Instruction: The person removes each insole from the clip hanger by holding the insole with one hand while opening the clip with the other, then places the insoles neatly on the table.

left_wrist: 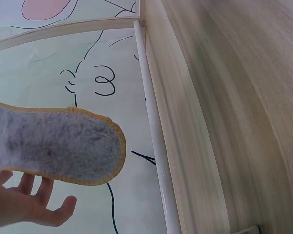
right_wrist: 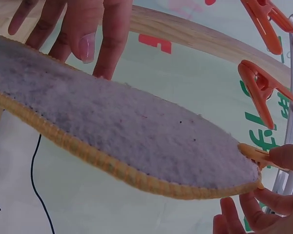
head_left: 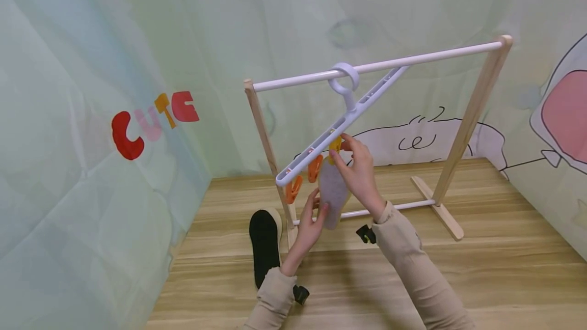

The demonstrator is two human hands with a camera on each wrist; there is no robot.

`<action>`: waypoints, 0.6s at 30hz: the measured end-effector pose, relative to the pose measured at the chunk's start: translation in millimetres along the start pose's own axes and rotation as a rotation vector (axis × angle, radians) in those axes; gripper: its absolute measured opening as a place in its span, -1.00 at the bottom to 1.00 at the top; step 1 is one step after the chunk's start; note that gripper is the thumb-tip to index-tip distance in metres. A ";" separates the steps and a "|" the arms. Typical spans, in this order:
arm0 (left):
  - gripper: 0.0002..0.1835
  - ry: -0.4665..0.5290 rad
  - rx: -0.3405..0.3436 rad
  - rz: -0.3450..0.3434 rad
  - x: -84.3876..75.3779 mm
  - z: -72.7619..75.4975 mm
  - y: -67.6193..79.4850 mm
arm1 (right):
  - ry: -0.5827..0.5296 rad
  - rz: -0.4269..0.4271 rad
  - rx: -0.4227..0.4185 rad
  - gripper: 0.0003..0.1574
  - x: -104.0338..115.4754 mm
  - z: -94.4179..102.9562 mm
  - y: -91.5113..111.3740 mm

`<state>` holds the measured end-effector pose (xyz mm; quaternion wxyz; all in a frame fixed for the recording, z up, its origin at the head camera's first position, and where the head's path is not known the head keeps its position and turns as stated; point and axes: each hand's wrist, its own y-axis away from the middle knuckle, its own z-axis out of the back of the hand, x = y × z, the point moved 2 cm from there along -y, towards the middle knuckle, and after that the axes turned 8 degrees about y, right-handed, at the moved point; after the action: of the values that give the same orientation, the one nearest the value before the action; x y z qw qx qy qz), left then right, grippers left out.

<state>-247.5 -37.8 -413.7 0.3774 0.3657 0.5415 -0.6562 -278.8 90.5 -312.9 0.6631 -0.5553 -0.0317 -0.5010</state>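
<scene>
A grey felt insole (head_left: 333, 195) with stitched yellow edging (right_wrist: 88, 153) hangs below the white hanger (head_left: 350, 108). My right hand (head_left: 362, 172) pinches the yellow clip (head_left: 336, 147) on the hanger, and its jaws sit over the insole's upper end. Lower down, my left hand (head_left: 309, 230) holds the insole by its side edge, thumb on the grey face and fingers behind. The right wrist view shows two orange clips (right_wrist: 266, 90) beside the yellow one, with nothing in their jaws.
The hanger hooks over the white rail (head_left: 426, 59) of a wooden stand (head_left: 474, 116) and slants down to the left. On the wood-grain table (head_left: 390, 279) lies a black insole (head_left: 265, 241) by the stand's left foot. Printed fabric (head_left: 137, 55) encloses the sides and back.
</scene>
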 end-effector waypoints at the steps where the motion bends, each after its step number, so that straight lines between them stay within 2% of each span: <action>1: -0.55 -0.004 -0.003 -0.003 -0.7 0.1 0.2 | 0.001 -0.002 -0.002 -0.50 -0.5 -0.3 -0.1; 8: -0.61 -0.036 -0.020 0.015 0.9 1.5 0.0 | -0.006 -0.025 -0.002 -0.54 -0.8 0.4 -0.3; 12: -0.67 -0.057 -0.029 -0.007 3.6 2.1 -1.1 | -0.013 -0.031 -0.002 -0.55 -0.8 0.6 -0.1; 18: -0.73 -0.027 -0.047 -0.006 8.9 2.9 -1.2 | -0.028 -0.012 -0.033 -0.57 -1.2 0.6 0.4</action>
<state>-252.7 -41.4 -420.7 0.3912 0.3460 0.5526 -0.6495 -278.8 91.7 -313.6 0.6504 -0.5728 -0.0360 -0.4975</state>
